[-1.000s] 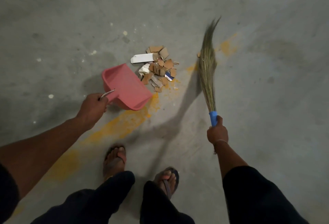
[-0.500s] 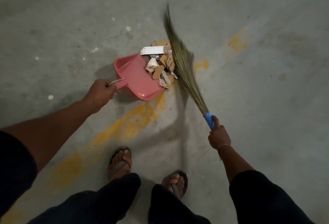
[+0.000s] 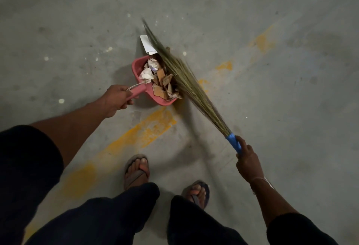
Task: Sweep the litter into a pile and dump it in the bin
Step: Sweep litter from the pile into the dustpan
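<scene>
Concrete floor (image 3: pixel 272 99) with worn yellow paint. Your right hand (image 3: pixel 247 164) grips the broom (image 3: pixel 186 81) by its blue handle, bristles against the litter (image 3: pixel 162 81). Pink dustpan (image 3: pixel 161 101) holds most litter; your left hand (image 3: pixel 116 101) clamps its handle. One white card (image 3: pixel 147 45) lies beyond the pan.

1 dustpan (image 3: pixel 138 65), 1 broom (image 3: pixel 186 81), 2 hands, 2 sandals, approx. 1 litter heap (image 3: pixel 161 81).
</scene>
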